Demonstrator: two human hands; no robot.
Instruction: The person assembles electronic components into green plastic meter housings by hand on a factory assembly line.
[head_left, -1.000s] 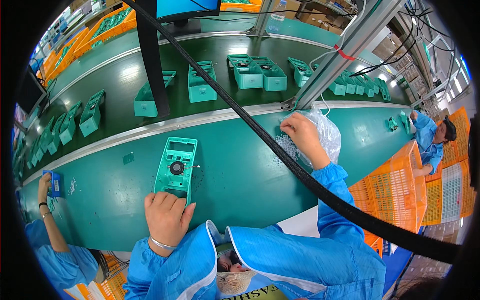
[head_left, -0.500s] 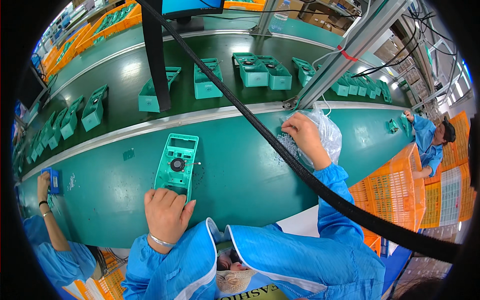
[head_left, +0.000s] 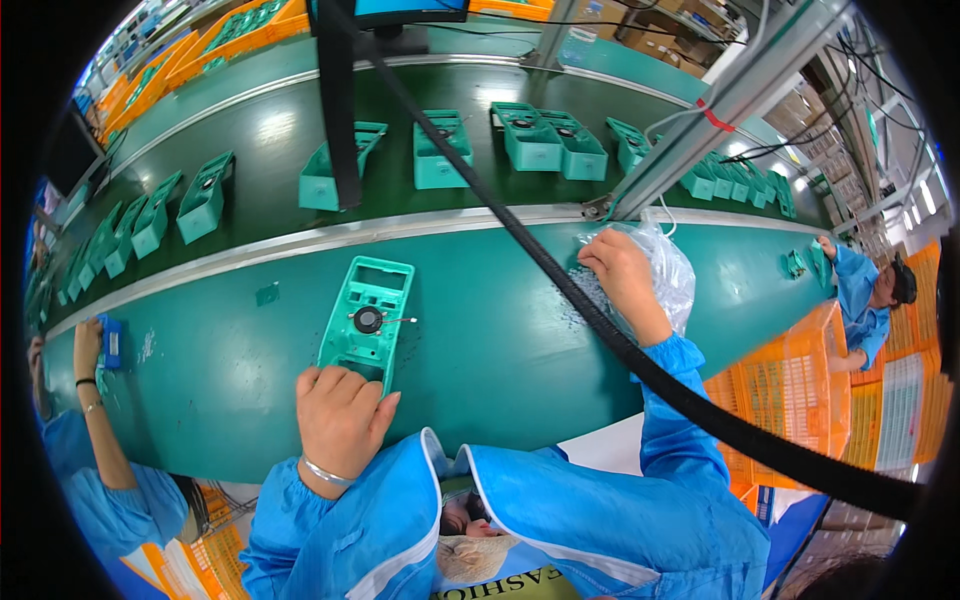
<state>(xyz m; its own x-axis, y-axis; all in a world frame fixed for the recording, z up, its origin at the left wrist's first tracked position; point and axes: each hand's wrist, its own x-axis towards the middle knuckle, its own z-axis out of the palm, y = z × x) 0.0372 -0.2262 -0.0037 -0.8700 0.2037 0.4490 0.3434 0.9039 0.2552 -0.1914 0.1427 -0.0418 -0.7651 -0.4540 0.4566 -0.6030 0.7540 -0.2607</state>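
Note:
A green plastic housing [head_left: 335, 345] with a round black speaker [head_left: 368, 319] and a short wire lies on the green bench in front of me. My left hand [head_left: 345, 420] is closed round its near end. To the right, my right hand [head_left: 622, 272] has thumb and fingers pinched together over a pile of tiny parts, perhaps screws [head_left: 590, 290], beside a clear plastic bag [head_left: 672, 268]. Whatever may be between those fingertips is too small to see. A black braided cable [head_left: 560, 275] crosses in front of the pile and hides part of it.
Beyond the bench's metal edge, several similar green housings [head_left: 443, 165] stand on a dark green belt [head_left: 265, 185]. A metal post [head_left: 700, 125] rises behind the bag. Co-workers sit at left and right; a blue box [head_left: 110, 343] is by the left one's hand. Orange crates [head_left: 780, 385] stand at right.
The whole view has shifted slightly, so things appear further right. My left hand still holds the housing, and my right hand stays pinched over the small parts.

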